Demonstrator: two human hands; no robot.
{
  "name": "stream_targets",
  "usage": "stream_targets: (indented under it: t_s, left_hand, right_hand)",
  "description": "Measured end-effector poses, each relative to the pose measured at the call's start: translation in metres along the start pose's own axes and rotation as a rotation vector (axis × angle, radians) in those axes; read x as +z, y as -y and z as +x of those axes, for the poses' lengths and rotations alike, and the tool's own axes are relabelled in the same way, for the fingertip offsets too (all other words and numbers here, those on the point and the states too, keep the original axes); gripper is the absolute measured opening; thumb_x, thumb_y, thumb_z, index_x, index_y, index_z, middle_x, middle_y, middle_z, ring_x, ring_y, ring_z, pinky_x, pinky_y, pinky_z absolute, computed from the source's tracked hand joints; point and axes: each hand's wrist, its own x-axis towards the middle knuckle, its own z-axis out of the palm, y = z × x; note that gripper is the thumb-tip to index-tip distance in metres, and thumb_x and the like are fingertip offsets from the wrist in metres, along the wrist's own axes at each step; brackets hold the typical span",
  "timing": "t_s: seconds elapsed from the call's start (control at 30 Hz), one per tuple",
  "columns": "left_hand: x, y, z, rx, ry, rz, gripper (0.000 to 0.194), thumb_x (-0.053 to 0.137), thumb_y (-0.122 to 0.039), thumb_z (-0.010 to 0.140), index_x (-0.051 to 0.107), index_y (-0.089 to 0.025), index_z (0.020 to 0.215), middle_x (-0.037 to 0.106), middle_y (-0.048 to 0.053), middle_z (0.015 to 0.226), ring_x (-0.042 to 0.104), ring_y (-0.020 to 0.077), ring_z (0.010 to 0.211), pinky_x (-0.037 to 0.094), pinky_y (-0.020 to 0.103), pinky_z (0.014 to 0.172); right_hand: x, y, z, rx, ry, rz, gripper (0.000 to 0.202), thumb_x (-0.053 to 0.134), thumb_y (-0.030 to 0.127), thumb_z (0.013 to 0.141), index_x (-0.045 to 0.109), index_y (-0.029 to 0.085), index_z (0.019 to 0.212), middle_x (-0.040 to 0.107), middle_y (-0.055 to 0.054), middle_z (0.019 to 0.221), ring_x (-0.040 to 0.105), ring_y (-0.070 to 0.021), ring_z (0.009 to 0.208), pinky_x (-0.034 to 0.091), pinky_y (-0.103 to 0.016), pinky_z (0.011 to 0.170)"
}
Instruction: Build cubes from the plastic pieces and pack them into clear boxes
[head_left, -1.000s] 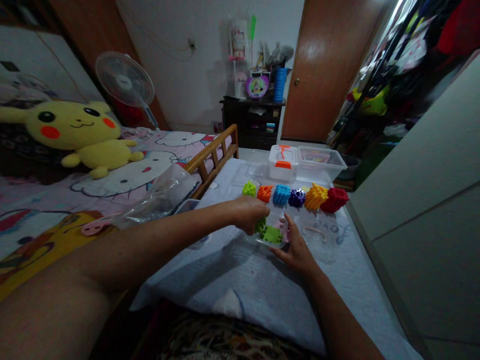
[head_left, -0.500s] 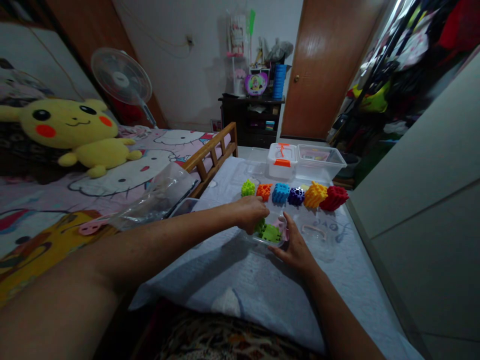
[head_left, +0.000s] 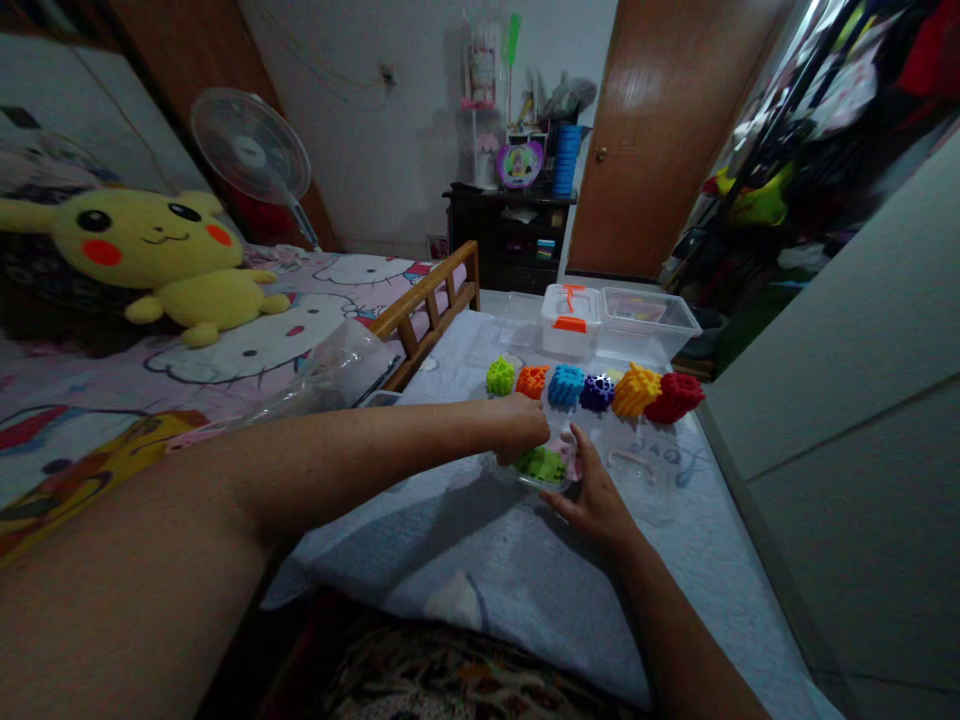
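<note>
A small clear plastic container (head_left: 541, 486) sits on the cloth-covered surface, with green interlocking pieces (head_left: 541, 464) and some pink ones (head_left: 568, 450) inside. My right hand (head_left: 590, 492) grips its right side, thumb at the near edge and fingers along the far side. Over the container's left part is my left hand (head_left: 521, 425), closed with its fingers curled down; whatever they hold is hidden. Just beyond stands a row of stacked interlocking pieces: light green (head_left: 500, 376), orange (head_left: 532, 381), light blue (head_left: 564, 385), dark purple (head_left: 598, 392), yellow (head_left: 637, 389) and red (head_left: 674, 398).
A lidded box with orange latches (head_left: 570, 322) and an open clear bin (head_left: 649, 325) stand behind the row. Right of my right hand lies a clear lid (head_left: 637, 480). A wooden rail (head_left: 424, 315) borders the bed at left, near a plastic bag (head_left: 337, 368).
My left hand has shifted slightly right over the container, covering more of the green pieces. My right hand keeps its grip. The whole view has shifted a little.
</note>
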Motion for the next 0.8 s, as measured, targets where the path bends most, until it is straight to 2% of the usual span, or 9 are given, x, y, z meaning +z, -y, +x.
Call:
stream_targets:
  t_s: [0.13,0.37,0.5,0.67,0.8]
  left_hand:
    - [0.005,-0.002,0.002,0.023,-0.021,0.050,0.037,0.082,-0.012,0.052,0.077,-0.021,0.088,0.076,0.011,0.090,0.061,0.0278,0.094,0.048,0.031,0.078]
    - [0.008,-0.001,-0.002,0.050,-0.010,0.077,0.030,0.077,-0.017,0.065,0.075,-0.019,0.095,0.076,0.013,0.093,0.058,0.0314,0.105,0.047,0.031,0.072]
    - [0.007,0.003,-0.005,0.053,-0.029,0.043,0.042,0.081,-0.022,0.062,0.073,-0.019,0.103,0.076,0.013,0.093,0.059,0.0314,0.104,0.046,0.031,0.071]
    - [0.002,0.007,-0.007,0.047,0.004,0.045,0.057,0.085,-0.025,0.058,0.070,-0.020,0.113,0.076,0.012,0.099,0.059,0.0319,0.106,0.046,0.032,0.071]
    - [0.000,0.006,-0.009,0.029,0.013,0.029,0.060,0.086,-0.027,0.059,0.068,-0.021,0.116,0.075,0.013,0.103,0.059,0.0320,0.108,0.046,0.032,0.071]
  right_hand:
    - [0.000,0.000,0.000,-0.012,-0.009,0.012,0.101,0.075,0.038,0.078,0.015,0.028,0.158,0.039,-0.017,0.155,0.042,-0.0328,0.141,0.035,-0.054,0.116]
    - [-0.002,0.002,0.000,-0.011,0.011,0.016,0.098,0.073,0.037,0.080,0.014,0.027,0.158,0.041,-0.017,0.153,0.043,-0.0325,0.140,0.036,-0.055,0.115]
    - [-0.003,0.003,0.001,-0.013,0.023,0.009,0.098,0.073,0.037,0.080,0.015,0.026,0.158,0.040,-0.017,0.154,0.042,-0.0324,0.141,0.036,-0.054,0.115]
    - [-0.002,0.003,0.001,-0.012,0.015,-0.008,0.098,0.074,0.037,0.079,0.015,0.025,0.158,0.038,-0.018,0.155,0.040,-0.0329,0.142,0.035,-0.055,0.117]
    - [-0.002,0.002,0.001,-0.027,0.011,-0.027,0.097,0.072,0.035,0.080,0.016,0.026,0.158,0.038,-0.018,0.155,0.041,-0.0327,0.142,0.034,-0.055,0.117]
